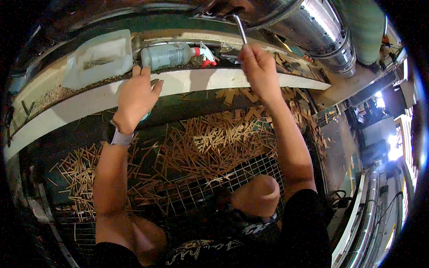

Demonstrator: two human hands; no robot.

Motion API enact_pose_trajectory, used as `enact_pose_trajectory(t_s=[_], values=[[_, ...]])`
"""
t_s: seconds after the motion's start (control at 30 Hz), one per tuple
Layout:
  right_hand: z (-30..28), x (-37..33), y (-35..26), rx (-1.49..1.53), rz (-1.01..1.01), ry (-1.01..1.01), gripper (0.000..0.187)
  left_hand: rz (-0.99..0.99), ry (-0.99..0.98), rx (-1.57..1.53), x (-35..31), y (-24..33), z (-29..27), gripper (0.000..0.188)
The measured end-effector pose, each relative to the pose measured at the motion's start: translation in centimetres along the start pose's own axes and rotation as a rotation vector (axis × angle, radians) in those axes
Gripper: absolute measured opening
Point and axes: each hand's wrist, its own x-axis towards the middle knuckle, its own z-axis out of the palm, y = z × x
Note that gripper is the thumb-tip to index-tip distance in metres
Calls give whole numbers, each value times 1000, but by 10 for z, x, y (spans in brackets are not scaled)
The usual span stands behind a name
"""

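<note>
My right hand (260,73) is closed around the lower end of a slim shiny metal rod (241,30). The rod's upper tip reaches up to the dark underside of the machine (219,10); whether it sits in a bolt there I cannot tell. My left hand (136,98) rests on the pale ledge (178,82), fingers stretched out and holding nothing. Just beyond its fingertips lies a clear spray bottle (165,56) on its side, with a red and white trigger head (205,54). A cut-open translucent plastic container (100,58) lies left of the bottle.
Below the ledge, many thin wood-coloured strips (219,138) cover a dark surface and a wire grid (196,192). Flat brown scraps (308,116) gather at the right. A large metal cylinder (319,31) and a thick pale green hose (364,29) stand at the upper right.
</note>
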Motion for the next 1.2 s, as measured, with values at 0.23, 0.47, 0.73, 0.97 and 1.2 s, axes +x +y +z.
enact_pose_trajectory(t_s=[0.23,0.47,0.73,0.97,1.2], values=[[65,-24,-32,939,290,69,26,-100,19,43,2,13,2,29],[89,-21,-57,1380,321,59,30,-5,7,17,-2,3,-6,27],[85,6,-40,1440,157,-169,34,-74,-48,272,-20,-63,-47,29],[91,3,-46,1469,86,35,32,-43,70,458,-20,-70,-43,28],[111,10,-61,1724,20,127,39,-135,-19,483,-15,-55,-44,29]])
